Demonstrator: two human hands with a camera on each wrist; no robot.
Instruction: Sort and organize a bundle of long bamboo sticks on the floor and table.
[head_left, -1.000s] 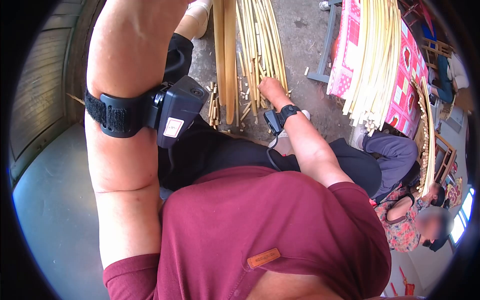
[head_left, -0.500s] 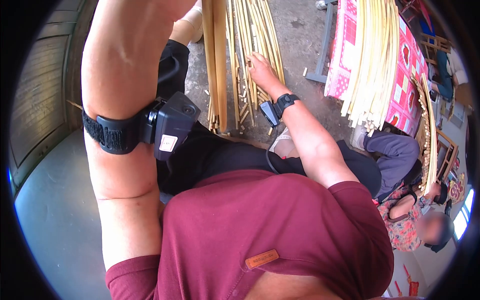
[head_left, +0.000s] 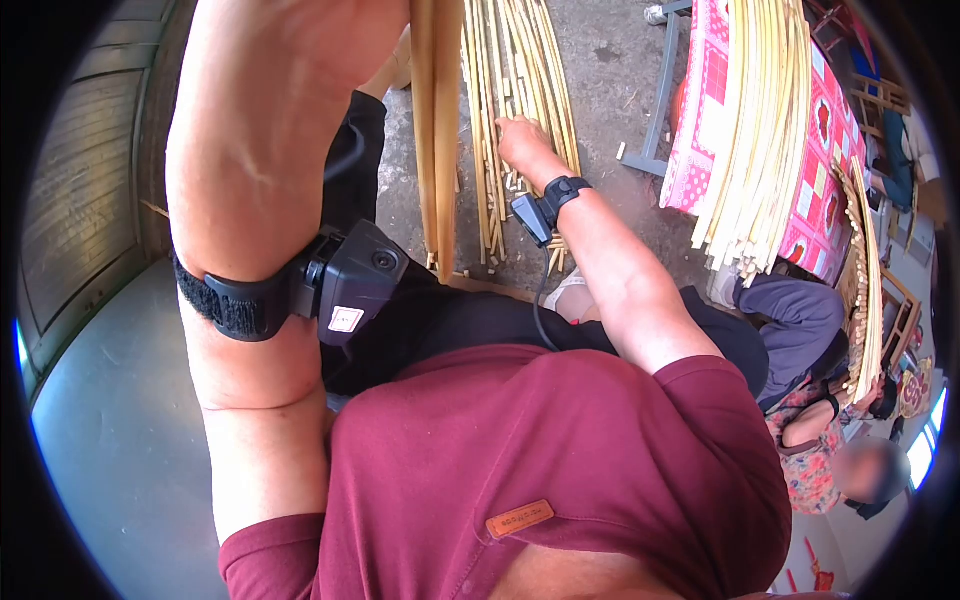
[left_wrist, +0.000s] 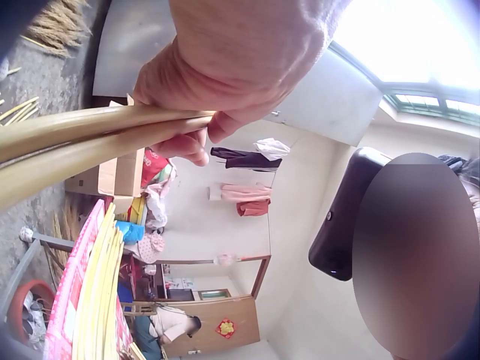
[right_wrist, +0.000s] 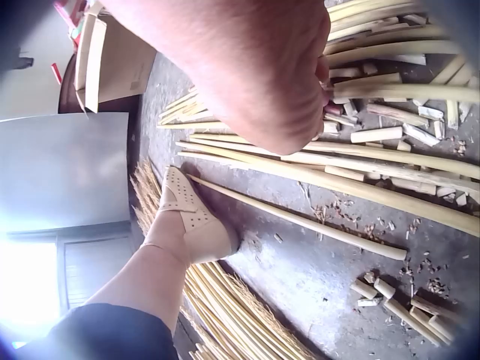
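Observation:
In the left wrist view my left hand (left_wrist: 240,64) grips two long pale stalks (left_wrist: 82,154) side by side, thumb and fingers curled round them. These stalks hang down past my left forearm in the head view, where the raised hand is mostly cut off at the top edge. My right hand (head_left: 530,148) is low over a spread of long stalks (head_left: 550,60) on the floor. Its fingers are curled at the end of one stalk (right_wrist: 405,91) in the right wrist view, and the back of the hand hides most of the fingertips.
Short cut pieces (right_wrist: 377,135) lie among the stalks on the floor. A shoe (right_wrist: 199,217) stands beside another stalk bundle (right_wrist: 232,315). On the right, a table with a pink cloth (head_left: 690,130) bears many stalks (head_left: 760,120). A seated person (head_left: 805,440) holds a bundle there.
My right hand opened over the floor stalks half a second ago; its fingers are now curled. The two stalks in my left hand swung left, then slightly back right.

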